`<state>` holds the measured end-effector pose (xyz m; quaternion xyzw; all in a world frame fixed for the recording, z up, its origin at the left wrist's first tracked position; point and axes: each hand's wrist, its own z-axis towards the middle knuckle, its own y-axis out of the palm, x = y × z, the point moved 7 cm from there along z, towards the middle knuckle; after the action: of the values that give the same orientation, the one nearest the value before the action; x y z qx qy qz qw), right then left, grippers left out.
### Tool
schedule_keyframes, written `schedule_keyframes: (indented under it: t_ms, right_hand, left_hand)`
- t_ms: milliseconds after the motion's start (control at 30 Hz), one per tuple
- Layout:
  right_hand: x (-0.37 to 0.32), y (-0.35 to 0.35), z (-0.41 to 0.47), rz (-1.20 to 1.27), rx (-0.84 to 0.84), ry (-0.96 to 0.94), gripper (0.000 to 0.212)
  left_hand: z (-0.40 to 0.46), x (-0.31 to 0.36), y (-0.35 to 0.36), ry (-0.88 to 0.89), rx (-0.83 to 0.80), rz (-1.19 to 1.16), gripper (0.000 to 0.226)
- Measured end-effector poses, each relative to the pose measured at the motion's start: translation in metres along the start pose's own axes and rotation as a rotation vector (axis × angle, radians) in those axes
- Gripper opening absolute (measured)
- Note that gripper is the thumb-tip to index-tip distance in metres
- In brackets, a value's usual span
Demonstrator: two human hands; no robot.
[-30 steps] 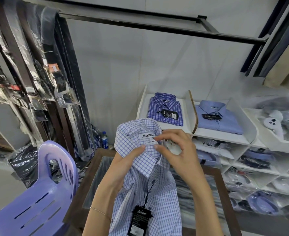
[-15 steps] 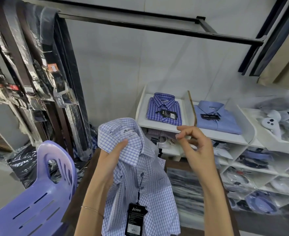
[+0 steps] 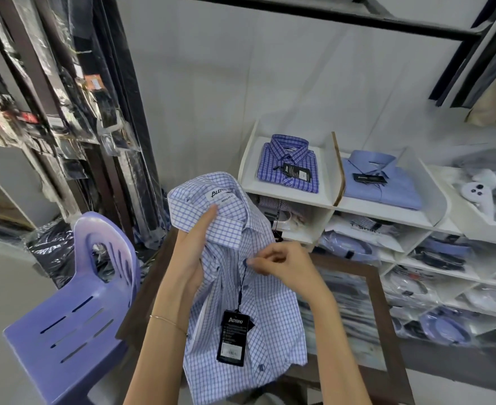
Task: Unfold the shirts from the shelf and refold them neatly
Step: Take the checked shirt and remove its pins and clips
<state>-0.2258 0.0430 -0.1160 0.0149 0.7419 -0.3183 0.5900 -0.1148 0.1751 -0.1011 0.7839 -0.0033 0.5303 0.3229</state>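
Observation:
A white shirt with a blue check (image 3: 270, 317) hangs in front of me, collar up, a black price tag (image 3: 233, 337) dangling on a cord from its front. My left hand (image 3: 194, 247) grips it just under the collar, thumb on the collar's inside. My right hand (image 3: 281, 266) pinches the placket at a button below the collar. On the white shelf (image 3: 293, 195) lie a folded dark-blue checked shirt (image 3: 289, 163) and a folded plain light-blue shirt (image 3: 382, 179).
A glass-topped wooden table (image 3: 384, 311) stands under the shirt. A purple plastic chair (image 3: 74, 311) is at the left. Belts in plastic sleeves (image 3: 65, 106) hang at the left. The lower shelf compartments (image 3: 433, 267) hold bagged shirts.
My right hand left the collar, swung out to the right, then came back lower onto the button placket. My left hand kept its grip and shifted the shirt leftward.

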Motion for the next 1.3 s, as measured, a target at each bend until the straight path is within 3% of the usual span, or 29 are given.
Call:
schedule_keyframes:
  t_ms: [167,300,567,667,767,900,1033,1167,1233,1300]
  right_hand:
    - [0.016,0.016,0.001,-0.006,0.053,0.040,0.021]
    - [0.019,0.022,0.002,0.096,0.126,0.034,0.012]
    - [0.017,0.034,-0.001,0.234,0.117,0.055,0.011]
    - [0.016,0.036,-0.004,0.448,0.060,0.141,0.007]
    - [0.011,0.033,-0.006,0.697,0.021,0.165,0.012]
    - [0.010,0.023,-0.005,0.908,0.056,0.175,0.015]
    - [0.010,0.021,-0.004,1.198,0.027,0.201,0.007]
    - [0.003,0.023,-0.005,1.302,-0.012,0.195,0.011]
    - [-0.003,0.024,-0.005,1.317,-0.017,0.183,0.013]
    - [-0.008,0.021,-0.004,1.337,-0.012,0.158,0.014]
  left_hand:
    - [0.002,-0.015,0.001,-0.130,-0.032,-0.138,0.040]
    - [0.001,-0.027,0.006,-0.278,-0.080,-0.325,0.040]
    - [0.008,-0.044,-0.009,-0.387,-0.008,-0.484,0.047]
    - [0.013,-0.044,-0.013,-0.349,0.002,-0.515,0.054]
    - [0.017,-0.046,-0.019,-0.319,0.004,-0.423,0.069]
    - [0.010,-0.055,-0.017,-0.408,-0.048,-0.184,0.081]
    - [0.017,-0.065,-0.040,-0.455,0.138,-0.064,0.085]
    - [0.042,-0.073,-0.082,-0.399,0.307,-0.022,0.116]
    - [0.061,-0.081,-0.097,-0.387,0.283,0.107,0.133]
    - [0.046,-0.059,-0.083,-0.375,0.203,0.325,0.129]
